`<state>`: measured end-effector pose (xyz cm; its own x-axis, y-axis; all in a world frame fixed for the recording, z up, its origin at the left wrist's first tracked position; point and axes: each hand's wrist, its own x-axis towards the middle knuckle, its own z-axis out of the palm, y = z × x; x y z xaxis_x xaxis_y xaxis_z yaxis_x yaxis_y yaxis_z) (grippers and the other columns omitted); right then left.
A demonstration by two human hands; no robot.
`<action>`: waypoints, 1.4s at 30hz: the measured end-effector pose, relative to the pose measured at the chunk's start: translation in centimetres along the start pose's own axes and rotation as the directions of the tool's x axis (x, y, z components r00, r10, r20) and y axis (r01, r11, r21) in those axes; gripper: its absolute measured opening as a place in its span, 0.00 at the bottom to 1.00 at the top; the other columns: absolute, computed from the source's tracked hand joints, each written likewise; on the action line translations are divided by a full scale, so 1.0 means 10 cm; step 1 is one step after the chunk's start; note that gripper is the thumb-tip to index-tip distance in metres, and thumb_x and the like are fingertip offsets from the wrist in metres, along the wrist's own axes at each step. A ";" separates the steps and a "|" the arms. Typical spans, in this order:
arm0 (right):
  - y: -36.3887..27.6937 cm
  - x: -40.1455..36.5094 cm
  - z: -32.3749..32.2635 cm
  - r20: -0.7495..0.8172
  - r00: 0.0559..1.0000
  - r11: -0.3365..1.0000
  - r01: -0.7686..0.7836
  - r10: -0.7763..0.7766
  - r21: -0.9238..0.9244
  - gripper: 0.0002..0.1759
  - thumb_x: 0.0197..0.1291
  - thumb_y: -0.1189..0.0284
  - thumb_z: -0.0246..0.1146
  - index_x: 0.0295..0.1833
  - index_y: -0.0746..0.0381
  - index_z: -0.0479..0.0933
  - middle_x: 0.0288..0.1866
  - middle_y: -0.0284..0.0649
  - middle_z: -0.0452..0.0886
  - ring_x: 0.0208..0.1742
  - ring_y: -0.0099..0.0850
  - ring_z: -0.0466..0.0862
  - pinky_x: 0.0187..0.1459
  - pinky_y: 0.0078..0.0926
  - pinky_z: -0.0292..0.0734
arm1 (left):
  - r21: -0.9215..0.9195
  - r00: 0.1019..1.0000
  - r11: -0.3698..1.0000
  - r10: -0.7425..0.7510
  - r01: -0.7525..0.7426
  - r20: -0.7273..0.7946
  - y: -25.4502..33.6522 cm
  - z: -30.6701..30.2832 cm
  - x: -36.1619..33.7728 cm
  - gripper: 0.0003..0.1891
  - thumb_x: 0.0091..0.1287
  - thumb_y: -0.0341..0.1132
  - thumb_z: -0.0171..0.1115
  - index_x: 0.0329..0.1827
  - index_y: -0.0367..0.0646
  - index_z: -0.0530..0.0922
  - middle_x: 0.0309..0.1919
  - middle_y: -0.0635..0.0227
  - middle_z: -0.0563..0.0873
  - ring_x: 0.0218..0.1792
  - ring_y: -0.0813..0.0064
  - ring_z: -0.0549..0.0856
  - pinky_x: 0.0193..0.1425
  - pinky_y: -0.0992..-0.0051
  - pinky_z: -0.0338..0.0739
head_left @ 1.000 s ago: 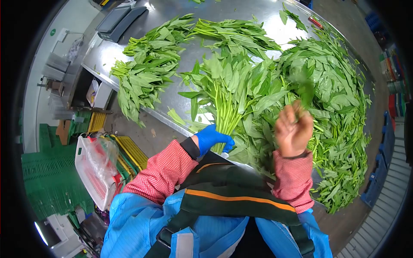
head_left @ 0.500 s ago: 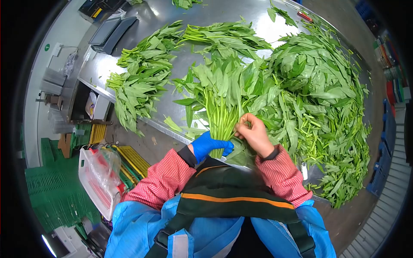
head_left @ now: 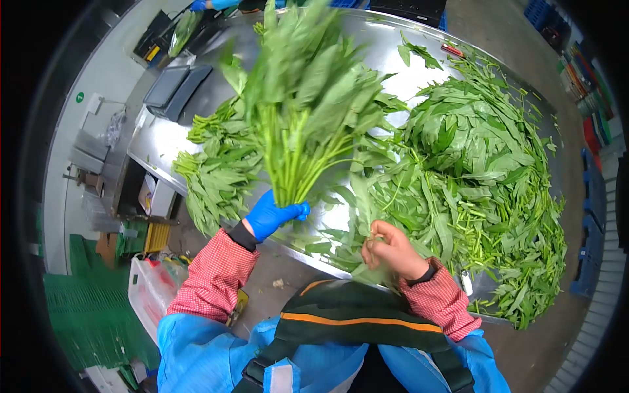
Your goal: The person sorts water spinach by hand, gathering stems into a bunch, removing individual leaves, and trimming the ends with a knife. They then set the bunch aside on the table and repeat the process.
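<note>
My blue-gloved left hand [head_left: 272, 216] is wrapped round the lower stems of a big bunch of long-leaved greens [head_left: 288, 147], held upright above the table with its leafy tops blurred. Bare and lower to the right, my right hand [head_left: 396, 252] has its fingers pinched together by loose leaves at the table's near edge. A blurred bit of green shows just under it; I cannot tell what the fingers hold. Beside it, a large heap of loose greens [head_left: 472, 137] covers the table's right side. Sorted bunches [head_left: 219, 183] lie to the left, partly hidden behind the raised one.
The metal table [head_left: 377, 29] has a grey tray-like device [head_left: 173, 92] at its left end. A red-handled tool [head_left: 452, 50] lies near the far edge. Green crates [head_left: 92, 308] and a white basket [head_left: 141, 295] stand at lower left. Another person's gloved hand [head_left: 198, 5] shows at the top.
My left hand has lifted the bunch up and to the left, away from my body. My right hand has come off the bunch and moved slightly down.
</note>
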<state>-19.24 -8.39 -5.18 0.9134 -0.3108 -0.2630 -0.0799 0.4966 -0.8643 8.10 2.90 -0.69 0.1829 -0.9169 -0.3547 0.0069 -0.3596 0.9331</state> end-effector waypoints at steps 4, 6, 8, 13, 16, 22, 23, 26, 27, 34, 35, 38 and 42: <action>-0.13 0.07 0.01 -0.097 0.987 0.309 -0.052 -0.131 -0.950 0.09 0.55 0.69 0.61 0.38 0.62 0.71 0.26 0.43 0.80 0.27 0.39 0.82 0.31 0.35 0.77 | -0.143 0.997 0.989 0.045 -0.037 0.057 -0.13 -0.10 0.00 0.07 0.63 0.30 0.63 0.41 0.37 0.78 0.31 0.66 0.82 0.32 0.74 0.80 0.40 0.74 0.75; -0.05 0.13 -0.01 -0.092 0.994 -0.039 -0.094 -0.059 -0.995 0.12 0.53 0.65 0.63 0.38 0.61 0.72 0.28 0.44 0.81 0.30 0.43 0.82 0.33 0.39 0.77 | -0.180 0.996 0.983 0.050 -0.036 0.075 -0.18 -0.08 0.00 0.07 0.63 0.31 0.63 0.41 0.37 0.78 0.30 0.66 0.82 0.32 0.74 0.80 0.39 0.74 0.75; -0.36 0.19 0.08 0.057 0.943 -0.022 0.052 -0.329 -0.998 0.12 0.53 0.67 0.64 0.40 0.60 0.74 0.28 0.40 0.79 0.30 0.39 0.82 0.31 0.36 0.77 | -0.179 0.995 0.984 0.037 -0.020 0.091 -0.19 -0.11 -0.01 0.07 0.63 0.32 0.63 0.40 0.38 0.78 0.30 0.66 0.81 0.32 0.73 0.80 0.40 0.73 0.74; -1.03 0.70 0.29 0.176 0.679 -0.136 0.112 -0.713 -0.984 0.09 0.52 0.74 0.61 0.41 0.60 0.75 0.29 0.37 0.75 0.31 0.35 0.80 0.29 0.30 0.77 | -0.147 0.984 0.989 0.022 0.004 0.176 -0.27 -0.19 -0.05 0.08 0.64 0.32 0.63 0.40 0.37 0.78 0.32 0.66 0.82 0.34 0.74 0.80 0.42 0.73 0.75; -0.98 0.99 0.20 0.195 0.722 -0.260 0.021 -0.664 -0.965 0.13 0.52 0.75 0.59 0.45 0.57 0.76 0.31 0.37 0.73 0.32 0.35 0.80 0.30 0.32 0.75 | -0.087 0.977 0.996 0.004 0.014 0.211 -0.27 -0.23 -0.06 0.07 0.66 0.30 0.61 0.42 0.36 0.78 0.34 0.66 0.83 0.36 0.75 0.80 0.45 0.74 0.76; -0.92 1.11 0.23 0.358 0.691 -0.371 0.139 -0.628 -0.918 0.05 0.45 0.74 0.61 0.30 0.57 0.72 0.29 0.36 0.71 0.30 0.31 0.77 0.27 0.29 0.74 | -0.064 0.977 0.998 -0.013 0.027 0.211 -0.34 -0.37 -0.08 0.05 0.67 0.27 0.59 0.43 0.36 0.79 0.35 0.67 0.83 0.37 0.77 0.80 0.46 0.74 0.76; -0.94 1.10 0.25 0.387 0.689 -0.364 0.187 -0.613 -0.912 0.06 0.44 0.73 0.62 0.29 0.57 0.72 0.29 0.36 0.71 0.31 0.32 0.77 0.27 0.29 0.74 | -0.061 0.976 0.998 -0.013 0.027 0.215 -0.40 -0.43 -0.06 0.06 0.67 0.27 0.59 0.44 0.36 0.79 0.36 0.67 0.83 0.37 0.77 0.80 0.47 0.74 0.76; -0.79 1.17 0.21 0.301 0.684 -0.277 0.149 -0.665 -0.949 0.07 0.43 0.73 0.64 0.26 0.58 0.71 0.25 0.38 0.73 0.26 0.36 0.78 0.24 0.33 0.73 | 0.014 0.979 0.999 -0.052 0.050 0.196 -0.45 -0.57 0.02 0.08 0.66 0.27 0.59 0.47 0.38 0.80 0.38 0.63 0.85 0.39 0.73 0.83 0.47 0.73 0.77; -0.68 1.21 0.17 0.203 0.691 -0.224 0.061 -0.694 -0.973 0.07 0.43 0.74 0.63 0.26 0.58 0.70 0.23 0.39 0.73 0.25 0.37 0.78 0.24 0.35 0.73 | 0.049 0.980 0.997 -0.071 0.063 0.185 -0.45 -0.61 0.06 0.09 0.66 0.27 0.60 0.48 0.38 0.80 0.40 0.61 0.85 0.39 0.71 0.84 0.47 0.72 0.77; -0.50 1.19 -0.47 -0.384 0.652 0.446 -0.078 -0.654 -0.891 0.11 0.57 0.73 0.60 0.44 0.67 0.74 0.37 0.51 0.82 0.37 0.44 0.83 0.36 0.34 0.77 | 0.978 0.871 -0.204 0.472 -0.039 0.133 0.26 -1.11 0.42 0.24 0.57 0.29 0.58 0.60 0.51 0.75 0.35 0.63 0.80 0.34 0.61 0.81 0.36 0.62 0.74; -0.29 1.21 -0.61 -0.344 0.649 0.489 0.050 -0.678 -0.871 0.15 0.58 0.73 0.60 0.49 0.68 0.75 0.40 0.52 0.82 0.41 0.44 0.84 0.40 0.33 0.78 | 0.889 0.861 -0.440 0.493 0.124 0.124 0.46 -1.19 0.57 0.25 0.57 0.30 0.57 0.61 0.53 0.74 0.30 0.68 0.78 0.31 0.66 0.80 0.32 0.64 0.72; 0.08 1.28 -0.66 -0.516 0.748 0.899 0.258 -0.418 -0.355 0.18 0.59 0.75 0.59 0.56 0.68 0.73 0.42 0.47 0.83 0.44 0.36 0.82 0.47 0.29 0.76 | 0.831 0.740 -0.530 0.625 0.169 0.248 0.73 -1.56 0.99 0.25 0.57 0.30 0.56 0.60 0.59 0.74 0.29 0.71 0.74 0.31 0.71 0.78 0.33 0.68 0.70; -0.15 1.23 -0.35 -0.484 0.678 0.633 -0.035 -0.553 -0.773 0.05 0.61 0.74 0.59 0.38 0.65 0.72 0.28 0.46 0.77 0.29 0.33 0.78 0.34 0.31 0.72 | 0.772 0.720 -0.606 0.621 0.191 0.309 0.88 -2.04 1.61 0.24 0.60 0.30 0.55 0.60 0.62 0.73 0.30 0.73 0.76 0.32 0.71 0.80 0.32 0.68 0.71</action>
<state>-9.32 -15.80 -8.58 0.4702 -0.8777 0.0925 -0.3912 -0.3012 -0.8696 31.11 -11.49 3.05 -0.1683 -0.9371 0.3058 -0.7280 -0.0910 -0.6795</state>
